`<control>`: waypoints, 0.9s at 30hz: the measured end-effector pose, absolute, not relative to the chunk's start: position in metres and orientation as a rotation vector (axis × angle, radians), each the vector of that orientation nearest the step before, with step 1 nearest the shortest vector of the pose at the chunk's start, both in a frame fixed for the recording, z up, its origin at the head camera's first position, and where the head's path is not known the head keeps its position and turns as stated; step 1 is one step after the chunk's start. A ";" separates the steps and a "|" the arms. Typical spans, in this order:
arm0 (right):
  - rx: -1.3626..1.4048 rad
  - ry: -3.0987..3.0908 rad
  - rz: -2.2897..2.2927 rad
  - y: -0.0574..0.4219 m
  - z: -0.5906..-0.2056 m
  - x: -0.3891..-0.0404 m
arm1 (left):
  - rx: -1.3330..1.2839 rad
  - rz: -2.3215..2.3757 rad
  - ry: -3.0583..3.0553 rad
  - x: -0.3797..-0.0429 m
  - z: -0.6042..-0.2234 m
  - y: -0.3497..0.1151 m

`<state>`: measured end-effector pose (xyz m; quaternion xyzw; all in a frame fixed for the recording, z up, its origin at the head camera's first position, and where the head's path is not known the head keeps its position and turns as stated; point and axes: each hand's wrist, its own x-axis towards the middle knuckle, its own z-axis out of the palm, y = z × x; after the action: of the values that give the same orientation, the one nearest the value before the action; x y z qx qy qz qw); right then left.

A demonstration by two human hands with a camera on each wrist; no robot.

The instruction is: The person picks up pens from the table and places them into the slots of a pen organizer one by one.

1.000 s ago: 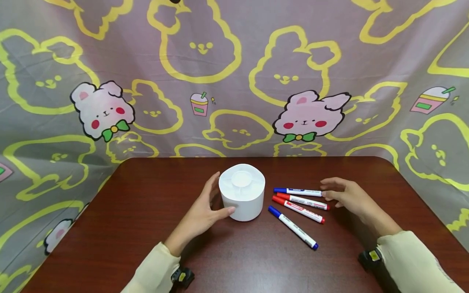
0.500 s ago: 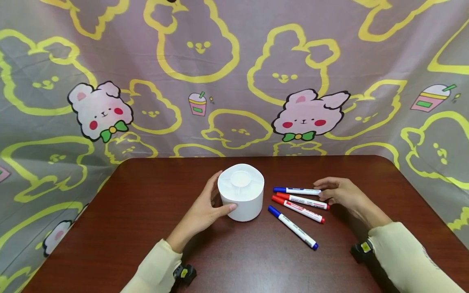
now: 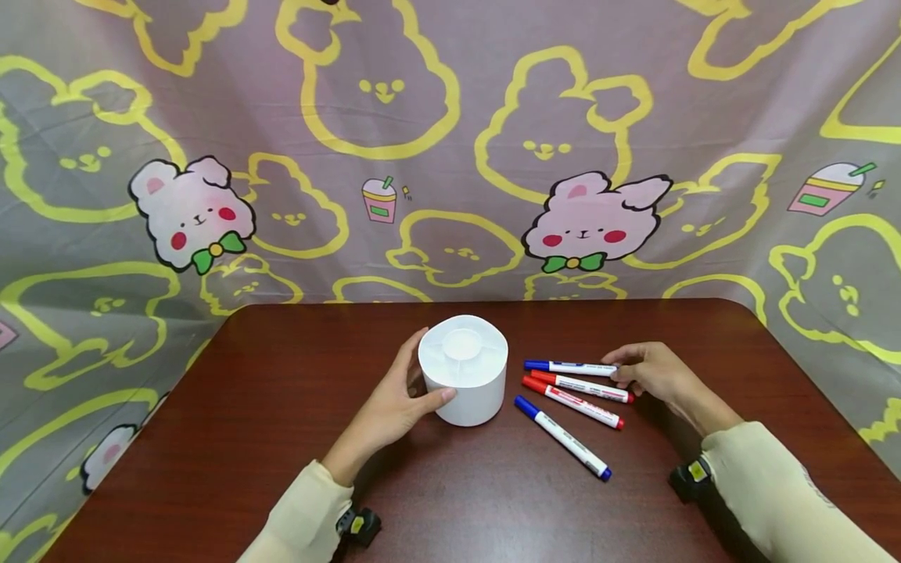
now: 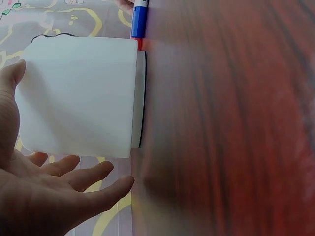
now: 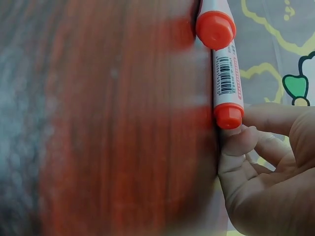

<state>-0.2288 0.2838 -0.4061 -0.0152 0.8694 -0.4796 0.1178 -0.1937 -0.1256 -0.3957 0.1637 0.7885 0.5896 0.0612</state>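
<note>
A white pen holder with a divided top stands upright on the table. My left hand holds its left side, thumb on the front wall and index finger behind. In the left wrist view the lower fingers spread out beside the wall. My right hand pinches the right end of the rear blue-capped whiteboard marker between thumb and index finger. In the right wrist view this marker is hidden behind the red marker's end and the fingers. Two red-capped markers lie just in front of it.
Another blue-capped marker lies slanted nearest the front. All sit on a dark reddish-brown wooden table. A patterned cloth hangs behind the table's far edge.
My right hand has moved slightly left, and its thumb and index finger have closed on the rear blue marker's end. The left hand stays at the pen holder.
</note>
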 end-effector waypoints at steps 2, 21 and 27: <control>-0.048 2.549 -1.404 0.283 -0.407 -0.229 | 0.496 1.778 2.389 -0.194 -0.396 -0.126; -0.095 2.370 -1.640 0.290 -0.407 -0.230 | 0.466 1.806 2.354 -0.193 -0.395 -0.125; -0.127 2.175 -1.897 0.293 -0.408 -0.229 | 0.486 1.848 2.318 -0.195 -0.396 -0.123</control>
<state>-0.2286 0.2926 -0.4077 -0.0436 0.7469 -0.6514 0.1263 -0.1946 -0.1234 -0.3962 0.1613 0.7698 0.6137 0.0688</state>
